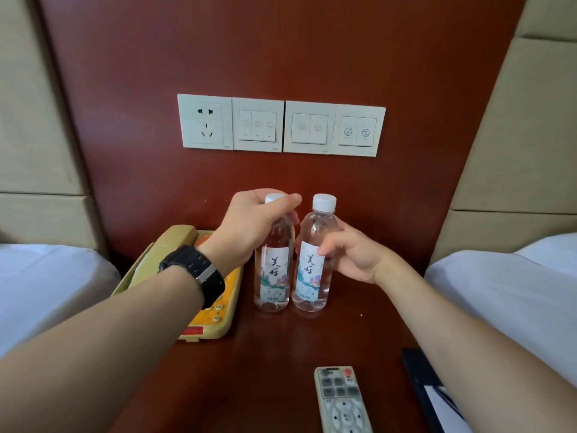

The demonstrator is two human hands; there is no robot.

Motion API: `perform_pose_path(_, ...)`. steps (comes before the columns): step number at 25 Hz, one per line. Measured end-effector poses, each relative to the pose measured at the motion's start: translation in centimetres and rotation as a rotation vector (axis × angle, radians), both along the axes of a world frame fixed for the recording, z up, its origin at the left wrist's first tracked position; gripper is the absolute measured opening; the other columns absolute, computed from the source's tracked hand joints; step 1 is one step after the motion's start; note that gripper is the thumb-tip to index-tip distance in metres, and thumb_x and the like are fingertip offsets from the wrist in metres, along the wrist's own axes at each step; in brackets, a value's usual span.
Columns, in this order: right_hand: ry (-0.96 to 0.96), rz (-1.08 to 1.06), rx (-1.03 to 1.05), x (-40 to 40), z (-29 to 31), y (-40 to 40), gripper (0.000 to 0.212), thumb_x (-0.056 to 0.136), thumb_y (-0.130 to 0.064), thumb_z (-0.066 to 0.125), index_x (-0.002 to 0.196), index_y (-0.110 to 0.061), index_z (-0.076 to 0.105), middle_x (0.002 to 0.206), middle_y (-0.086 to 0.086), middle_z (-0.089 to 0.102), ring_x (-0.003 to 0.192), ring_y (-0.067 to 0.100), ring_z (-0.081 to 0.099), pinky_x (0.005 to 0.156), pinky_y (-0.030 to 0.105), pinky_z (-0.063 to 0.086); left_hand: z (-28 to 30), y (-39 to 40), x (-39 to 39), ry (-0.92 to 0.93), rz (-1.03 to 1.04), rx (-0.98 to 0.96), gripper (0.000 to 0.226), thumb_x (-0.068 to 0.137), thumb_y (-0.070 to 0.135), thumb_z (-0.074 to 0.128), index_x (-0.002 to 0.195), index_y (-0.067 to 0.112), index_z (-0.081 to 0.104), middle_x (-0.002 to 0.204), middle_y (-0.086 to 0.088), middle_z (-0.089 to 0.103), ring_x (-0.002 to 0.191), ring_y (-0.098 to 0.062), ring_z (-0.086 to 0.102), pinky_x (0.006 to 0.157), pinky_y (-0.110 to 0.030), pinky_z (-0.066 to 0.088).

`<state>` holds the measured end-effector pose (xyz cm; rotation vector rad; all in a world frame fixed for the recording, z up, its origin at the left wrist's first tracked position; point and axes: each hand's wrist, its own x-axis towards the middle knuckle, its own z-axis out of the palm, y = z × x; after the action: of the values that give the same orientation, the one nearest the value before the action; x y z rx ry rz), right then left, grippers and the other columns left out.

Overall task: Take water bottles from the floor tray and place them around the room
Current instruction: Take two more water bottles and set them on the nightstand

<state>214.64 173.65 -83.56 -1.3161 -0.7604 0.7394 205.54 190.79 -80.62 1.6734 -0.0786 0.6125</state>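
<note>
Two clear water bottles with white caps and white printed labels stand upright side by side on a dark wooden nightstand (281, 354). My left hand (249, 226), with a black watch on the wrist, grips the left bottle (274, 273) around its neck and cap. My right hand (349, 254) holds the right bottle (310, 270) at its side, fingers curled on the label. Both bottle bases rest on the wood. The floor tray is out of view.
A yellow-beige telephone (218, 310) sits left of the bottles, partly under my left arm. A grey remote control (342, 401) lies at the front, a dark folder (427, 389) at the right edge. Wall socket and switches (281, 126) above; white beds on both sides.
</note>
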Motion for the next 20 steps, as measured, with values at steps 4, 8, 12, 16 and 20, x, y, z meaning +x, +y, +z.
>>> perform_pose_path(4, -0.047, 0.052, 0.001, 0.0, 0.3, 0.2, 0.063, 0.056, 0.008, 0.054, 0.111, -0.02, 0.063, 0.11, 0.014, 0.06, 0.109, 0.036, 0.053, 0.094, 0.049, 0.043, -0.2, 0.3, -0.1, -0.017, 0.028, 0.053, 0.028, 0.087, 0.031, 0.071, 0.075, 0.006, 0.073, 0.072, -0.006, 0.074, 0.063, -0.007, 0.063, 0.058, -0.018, 0.051)
perform_pose_path(8, -0.221, 0.011, -0.09, 0.0, -0.2, -0.6, 0.077, 0.064, 0.004, 0.071, 0.129, -0.035, 0.054, 0.126, 0.007, 0.065, 0.119, 0.024, 0.061, 0.103, 0.049, 0.045, -0.9, 1.3, -1.7, 0.045, -0.014, 0.319, 0.04, 0.077, 0.037, 0.08, 0.11, 0.021, 0.064, 0.095, -0.002, 0.076, 0.086, -0.005, 0.07, 0.072, -0.02, 0.056)
perform_pose_path(12, -0.447, -0.16, -0.2, 0.0, -0.9, -1.0, 0.073, 0.063, -0.008, 0.085, 0.124, -0.032, 0.053, 0.118, -0.002, 0.07, 0.111, 0.015, 0.066, 0.096, 0.045, 0.052, -1.6, 2.4, -2.7, 0.175, 0.018, 0.639, 0.065, 0.061, 0.026, 0.092, 0.114, 0.03, 0.056, 0.101, 0.014, 0.073, 0.092, 0.004, 0.067, 0.075, -0.019, 0.052)
perform_pose_path(16, -0.526, -0.147, -0.226, 1.1, -0.3, -1.6, 0.077, 0.07, -0.003, 0.082, 0.132, -0.033, 0.047, 0.118, -0.005, 0.072, 0.113, 0.011, 0.065, 0.092, 0.037, 0.053, -1.6, 2.4, -1.9, 0.164, 0.024, 0.633, 0.062, 0.062, 0.024, 0.091, 0.114, 0.028, 0.056, 0.102, 0.011, 0.073, 0.091, 0.0, 0.068, 0.077, -0.025, 0.054)
perform_pose_path(20, -0.589, -0.171, -0.26, 2.2, -0.2, -1.7, 0.077, 0.072, -0.009, 0.082, 0.131, -0.04, 0.045, 0.116, -0.01, 0.072, 0.11, 0.008, 0.066, 0.089, 0.035, 0.054, -1.9, 2.7, -0.4, 0.173, 0.036, 0.551, 0.06, 0.065, 0.023, 0.09, 0.113, 0.026, 0.055, 0.101, 0.005, 0.074, 0.091, -0.01, 0.07, 0.079, -0.036, 0.057)
